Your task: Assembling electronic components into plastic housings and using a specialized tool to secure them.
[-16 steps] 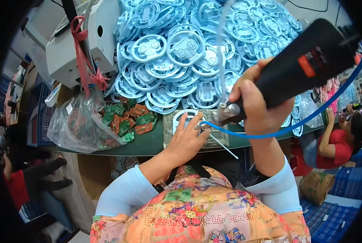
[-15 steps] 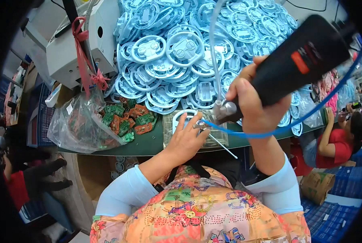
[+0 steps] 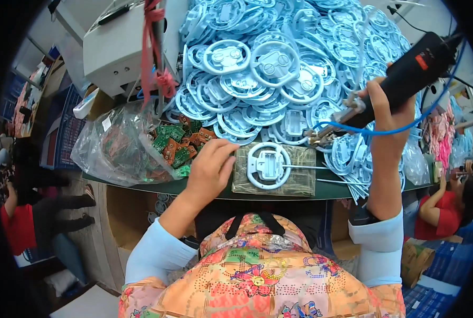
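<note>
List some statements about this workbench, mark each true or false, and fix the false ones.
1. The right hand holds a black power tool. True.
2. The left hand grips the tool's blue hose. False: it is empty, left of the wheel-shaped part.
3. The wheel-shaped part lies on a brown block. True.
4. The circuit boards lie right of the block. False: they lie left of it.
5. Light-blue parts are piled beyond the block. True.

Slanted black screwdriver [image 3: 412, 71], flat blue wheel [image 3: 270, 165]
</note>
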Motion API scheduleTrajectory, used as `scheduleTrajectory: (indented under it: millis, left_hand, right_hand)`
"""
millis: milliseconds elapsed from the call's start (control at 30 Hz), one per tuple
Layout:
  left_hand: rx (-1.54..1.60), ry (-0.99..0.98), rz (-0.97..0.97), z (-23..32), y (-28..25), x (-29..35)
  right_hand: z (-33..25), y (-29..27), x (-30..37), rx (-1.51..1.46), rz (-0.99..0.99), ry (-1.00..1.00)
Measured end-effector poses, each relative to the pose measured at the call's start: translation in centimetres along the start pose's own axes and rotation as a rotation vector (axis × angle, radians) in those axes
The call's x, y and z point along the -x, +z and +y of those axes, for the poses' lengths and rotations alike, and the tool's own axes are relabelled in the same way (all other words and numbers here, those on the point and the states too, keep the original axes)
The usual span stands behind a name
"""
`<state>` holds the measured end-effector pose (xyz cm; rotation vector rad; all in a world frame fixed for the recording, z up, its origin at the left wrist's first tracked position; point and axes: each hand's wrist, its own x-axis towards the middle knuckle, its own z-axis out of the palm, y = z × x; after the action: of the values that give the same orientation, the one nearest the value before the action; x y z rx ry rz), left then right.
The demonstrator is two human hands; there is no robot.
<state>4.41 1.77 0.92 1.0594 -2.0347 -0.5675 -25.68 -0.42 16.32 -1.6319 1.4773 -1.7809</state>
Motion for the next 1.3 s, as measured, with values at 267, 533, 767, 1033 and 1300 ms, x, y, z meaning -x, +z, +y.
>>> scheduleTrajectory:
  millis: [267,533,767,1033,1300]
  left_hand:
    - [-0.042,0.033,-0.347,2.7,2.0,-1.7]
    - [-0.118,0.006,-0.449,2.4,1.8,-3.5]
    - [0.204,-0.034,-0.041,-0.2,-0.7,-0.1]
    - [0.122,0.026,0.057,-0.5,-1.2,2.2]
    - [0.109,-0.135,0.019,0.4,-1.4,3.1]
  right_hand:
    - [4.0,-4.4,5.5,0.397,0.046,-0.168]
    - [3.0,-8.0,7.7,0.18,0.222,0.008]
    - [3.4,-5.6,12.1,0.394,-0.218,-0.291]
    - [4.7,2.8,15.5,0.275,-0.755,-0.442]
    - [4.3,3.8,15.7,0.245,-0.682,-0.272]
